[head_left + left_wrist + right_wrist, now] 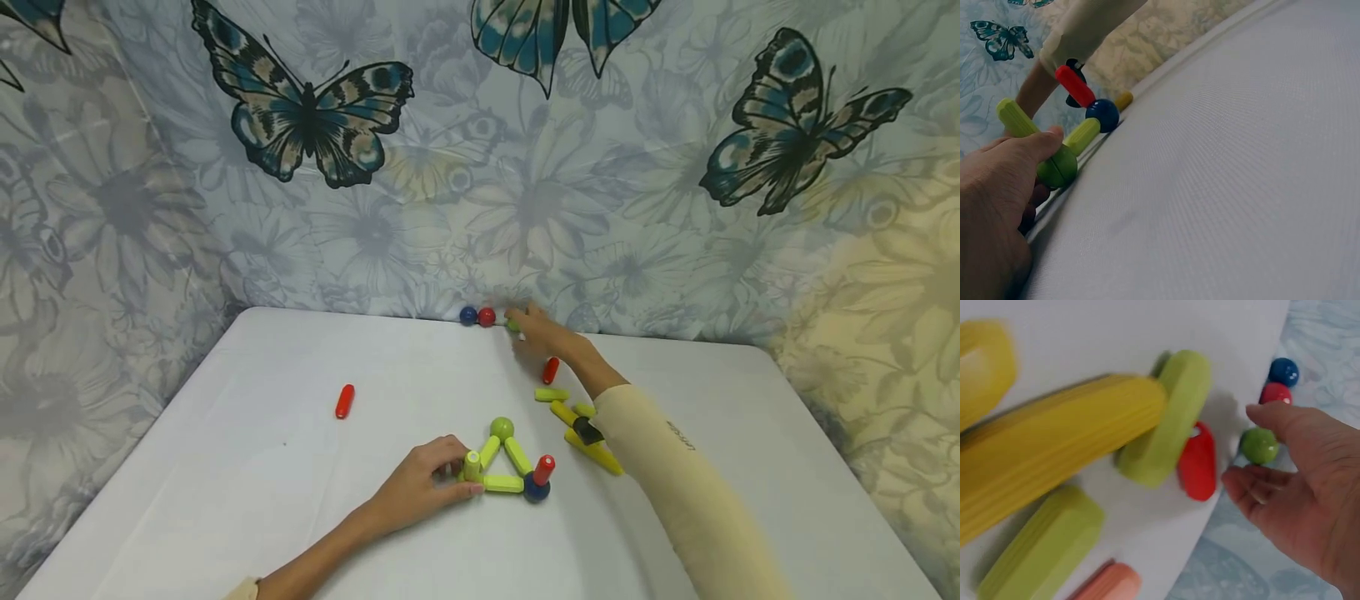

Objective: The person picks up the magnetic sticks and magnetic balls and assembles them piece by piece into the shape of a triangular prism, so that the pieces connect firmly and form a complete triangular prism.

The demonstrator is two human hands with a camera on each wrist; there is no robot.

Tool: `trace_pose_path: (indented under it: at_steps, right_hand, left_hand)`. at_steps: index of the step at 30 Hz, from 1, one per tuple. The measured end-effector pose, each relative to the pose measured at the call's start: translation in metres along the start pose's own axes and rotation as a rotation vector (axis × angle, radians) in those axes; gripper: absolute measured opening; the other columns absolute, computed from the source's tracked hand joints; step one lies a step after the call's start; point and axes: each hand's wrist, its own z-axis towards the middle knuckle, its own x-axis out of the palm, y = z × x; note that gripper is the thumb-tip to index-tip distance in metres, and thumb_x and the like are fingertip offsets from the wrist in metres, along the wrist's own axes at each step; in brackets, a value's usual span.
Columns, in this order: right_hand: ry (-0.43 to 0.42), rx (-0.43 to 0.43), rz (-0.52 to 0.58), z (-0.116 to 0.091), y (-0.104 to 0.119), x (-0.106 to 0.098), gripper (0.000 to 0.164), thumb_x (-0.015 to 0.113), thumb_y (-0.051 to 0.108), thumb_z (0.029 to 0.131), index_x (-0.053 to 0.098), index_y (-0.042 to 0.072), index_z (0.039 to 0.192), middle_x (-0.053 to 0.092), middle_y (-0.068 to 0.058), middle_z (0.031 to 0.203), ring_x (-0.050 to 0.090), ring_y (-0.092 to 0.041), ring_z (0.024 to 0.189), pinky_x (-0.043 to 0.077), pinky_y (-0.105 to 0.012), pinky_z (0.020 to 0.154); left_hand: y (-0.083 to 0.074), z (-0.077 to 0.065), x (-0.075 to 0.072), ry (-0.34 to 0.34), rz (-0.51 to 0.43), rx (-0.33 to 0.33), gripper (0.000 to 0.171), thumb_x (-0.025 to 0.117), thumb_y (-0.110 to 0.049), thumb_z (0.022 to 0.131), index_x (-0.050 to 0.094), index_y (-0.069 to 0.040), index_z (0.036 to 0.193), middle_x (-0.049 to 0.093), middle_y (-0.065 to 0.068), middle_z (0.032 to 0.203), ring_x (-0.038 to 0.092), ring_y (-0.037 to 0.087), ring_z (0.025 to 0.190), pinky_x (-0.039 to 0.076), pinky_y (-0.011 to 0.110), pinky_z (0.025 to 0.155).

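Near the table's front, my left hand (423, 483) pinches the green ball (1057, 170) at the left corner of a triangle of magnetic rods and balls. A green rod (472, 467) stands up from that ball. Another green ball (502, 428) tops the far corner; a dark blue ball (536, 487) with a tilted red rod (545, 470) forms the right one. Green rods (503, 484) join the corners. At the table's far edge, my right hand (547, 333) has its thumb and fingers spread around a loose green ball (1259, 446), with gaps visible in the right wrist view.
A blue ball (468, 316) and a red ball (487, 317) sit along the far edge. Beneath the right arm lie a red rod (551, 370), a green rod (551, 394) and yellow rods (562, 413). Another red rod (345, 402) lies alone at left.
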Motion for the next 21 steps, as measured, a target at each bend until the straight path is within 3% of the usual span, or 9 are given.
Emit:
trace_pose_path:
  at_steps: [5, 8, 11, 15, 21]
  right_hand:
    - [-0.071, -0.070, -0.008, -0.005, -0.006, 0.004, 0.029, 0.063, 0.004, 0.101, 0.056, 0.003, 0.129, 0.056, -0.020, 0.123, 0.053, -0.031, 0.109, 0.051, -0.047, 0.097]
    - [-0.084, -0.093, 0.011, -0.016, -0.005, 0.003, 0.034, 0.061, 0.008, 0.102, 0.054, 0.002, 0.135, 0.063, -0.019, 0.128, 0.058, -0.030, 0.114, 0.052, -0.047, 0.102]
    - [-0.087, -0.158, 0.093, -0.044, -0.001, -0.005, 0.042, 0.062, 0.010, 0.103, 0.053, -0.002, 0.142, 0.065, -0.020, 0.133, 0.063, -0.031, 0.115, 0.055, -0.048, 0.100]
    - [-0.058, -0.320, 0.213, -0.096, 0.005, -0.019, 0.037, 0.069, 0.011, 0.098, 0.062, 0.001, 0.133, 0.071, -0.012, 0.123, 0.066, -0.023, 0.104, 0.059, -0.040, 0.090]
    - [0.122, -0.609, 0.366, -0.153, 0.010, -0.024, 0.032, 0.077, 0.019, 0.096, 0.065, 0.018, 0.126, 0.070, 0.002, 0.116, 0.063, -0.009, 0.097, 0.056, -0.026, 0.086]
  left_hand:
    - [-0.001, 0.000, -0.001, -0.003, 0.000, 0.008, 0.017, 0.082, -0.031, 0.091, 0.068, -0.024, 0.098, 0.062, -0.011, 0.090, 0.054, 0.003, 0.080, 0.048, 0.017, 0.071]
    - [-0.002, 0.000, -0.001, 0.002, -0.007, -0.012, 0.017, 0.082, -0.032, 0.091, 0.068, -0.025, 0.097, 0.062, -0.011, 0.090, 0.054, 0.002, 0.080, 0.048, 0.017, 0.071]
    - [-0.003, 0.001, -0.002, 0.007, -0.020, -0.033, 0.016, 0.081, -0.032, 0.091, 0.069, -0.025, 0.099, 0.063, -0.011, 0.091, 0.055, 0.002, 0.081, 0.048, 0.018, 0.072]
    - [-0.002, 0.001, -0.001, 0.021, -0.032, -0.044, 0.016, 0.079, -0.035, 0.093, 0.069, -0.025, 0.101, 0.064, -0.011, 0.093, 0.056, 0.003, 0.082, 0.050, 0.019, 0.073]
    - [0.000, 0.001, -0.001, 0.020, -0.030, -0.030, 0.016, 0.079, -0.035, 0.094, 0.070, -0.025, 0.103, 0.065, -0.011, 0.094, 0.057, 0.001, 0.083, 0.051, 0.019, 0.073]
